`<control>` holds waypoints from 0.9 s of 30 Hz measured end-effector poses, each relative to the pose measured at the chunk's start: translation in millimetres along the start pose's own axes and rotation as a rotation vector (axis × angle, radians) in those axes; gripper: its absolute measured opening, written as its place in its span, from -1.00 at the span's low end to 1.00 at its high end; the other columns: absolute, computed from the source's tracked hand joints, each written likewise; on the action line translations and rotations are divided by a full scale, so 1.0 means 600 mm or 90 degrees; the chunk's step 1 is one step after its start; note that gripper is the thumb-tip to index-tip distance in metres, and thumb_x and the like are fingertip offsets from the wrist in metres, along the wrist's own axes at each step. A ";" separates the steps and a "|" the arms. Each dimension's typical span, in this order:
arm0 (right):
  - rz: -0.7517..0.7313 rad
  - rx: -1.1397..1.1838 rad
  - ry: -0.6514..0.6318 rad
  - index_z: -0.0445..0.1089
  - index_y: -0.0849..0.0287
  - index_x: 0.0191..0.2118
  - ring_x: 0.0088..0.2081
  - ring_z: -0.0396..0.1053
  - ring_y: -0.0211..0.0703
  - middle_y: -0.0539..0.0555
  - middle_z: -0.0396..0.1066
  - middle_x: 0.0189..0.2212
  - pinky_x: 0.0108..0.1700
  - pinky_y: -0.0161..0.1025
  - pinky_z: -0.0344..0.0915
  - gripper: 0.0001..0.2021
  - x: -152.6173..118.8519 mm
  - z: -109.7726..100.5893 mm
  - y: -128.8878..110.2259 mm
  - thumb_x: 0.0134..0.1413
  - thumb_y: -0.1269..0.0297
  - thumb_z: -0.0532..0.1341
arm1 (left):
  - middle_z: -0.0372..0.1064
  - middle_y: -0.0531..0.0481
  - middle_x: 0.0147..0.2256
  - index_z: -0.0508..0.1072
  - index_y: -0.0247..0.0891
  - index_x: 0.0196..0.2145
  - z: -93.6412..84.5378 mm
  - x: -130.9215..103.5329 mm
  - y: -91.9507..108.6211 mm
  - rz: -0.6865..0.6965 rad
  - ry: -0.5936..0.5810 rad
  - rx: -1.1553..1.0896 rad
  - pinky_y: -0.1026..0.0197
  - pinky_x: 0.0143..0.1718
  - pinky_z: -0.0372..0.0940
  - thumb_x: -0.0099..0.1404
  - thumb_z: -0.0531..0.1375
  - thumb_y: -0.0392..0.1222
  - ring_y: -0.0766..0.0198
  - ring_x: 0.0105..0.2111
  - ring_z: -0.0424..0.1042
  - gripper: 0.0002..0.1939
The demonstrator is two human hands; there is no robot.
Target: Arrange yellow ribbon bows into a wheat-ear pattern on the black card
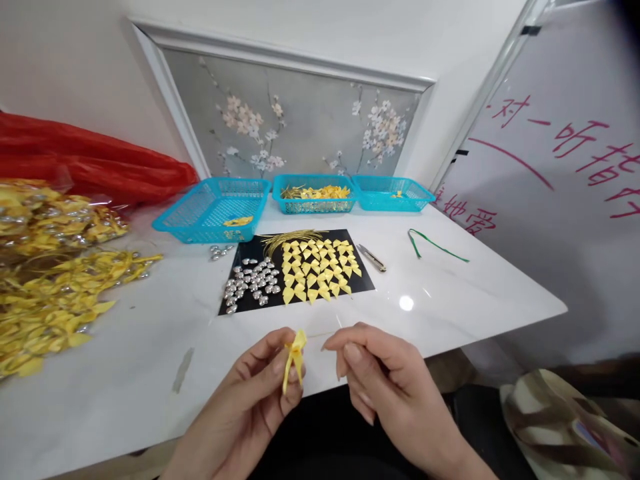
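Observation:
A yellow ribbon bow (pixel 296 357) with hanging tails is pinched between the fingers of my left hand (pixel 260 387). From the bow a thin gold cord (pixel 321 334) runs across to my right hand (pixel 383 380), whose thumb and forefinger are closed on its end. Both hands are above the table's front edge. Beyond them lies a black mat (pixel 364 280) bearing rows of yellow ribbon pieces (pixel 313 270), a cluster of silver beads (pixel 257 277) and a bundle of gold cords (pixel 293 239).
Three blue baskets (pixel 213 230) stand along the wall. A utility knife (pixel 373 259) and green ribbon (pixel 440 249) lie right of the mat. Yellow bows with beads (pixel 55 293) are heaped at left near red cloth (pixel 90 153). A whiteboard (pixel 560 220) stands at right.

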State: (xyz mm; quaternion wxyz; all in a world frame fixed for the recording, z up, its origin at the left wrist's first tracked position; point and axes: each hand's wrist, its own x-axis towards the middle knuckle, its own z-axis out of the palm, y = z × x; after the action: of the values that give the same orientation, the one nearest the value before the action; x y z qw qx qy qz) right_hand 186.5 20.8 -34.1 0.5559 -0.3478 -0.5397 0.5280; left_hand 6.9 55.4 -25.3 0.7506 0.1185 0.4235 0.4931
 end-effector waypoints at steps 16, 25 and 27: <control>-0.334 -0.331 0.039 0.52 0.38 -0.09 -0.33 0.38 -0.19 0.18 0.37 -0.32 -0.31 -0.32 0.42 -0.73 0.032 0.045 -0.020 0.28 0.59 0.08 | 0.55 -0.09 -0.52 0.67 -0.38 -0.40 -0.013 -0.003 -0.003 -0.068 -0.097 -0.190 0.46 -0.52 0.47 -0.19 0.51 -0.59 0.39 -0.58 0.53 -0.66; -0.315 -0.437 0.026 0.51 0.29 -0.12 -0.33 0.31 -0.12 0.14 0.30 -0.35 -0.36 -0.25 0.36 -0.65 0.023 0.039 -0.020 0.19 0.65 0.02 | 0.49 0.05 -0.56 0.64 -0.28 -0.45 -0.003 -0.016 0.005 -0.021 -0.050 -0.067 0.41 -0.50 0.45 -0.21 0.55 -0.47 0.39 -0.57 0.48 -0.68; -0.309 -0.442 0.024 0.51 0.29 -0.14 -0.34 0.29 -0.12 0.14 0.28 -0.35 -0.38 -0.25 0.34 -0.65 0.021 0.037 -0.018 0.18 0.66 0.01 | 0.50 0.08 -0.52 0.63 -0.23 -0.41 -0.004 -0.021 0.007 0.008 -0.040 0.011 0.41 -0.48 0.43 -0.17 0.56 -0.37 0.40 -0.54 0.46 -0.69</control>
State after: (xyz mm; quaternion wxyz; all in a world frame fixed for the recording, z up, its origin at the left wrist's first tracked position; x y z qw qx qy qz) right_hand 165.7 26.7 -17.0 0.5237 -0.3870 -0.7414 0.1624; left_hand 0.9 46.4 -17.9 0.7593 0.1432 0.4032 0.4902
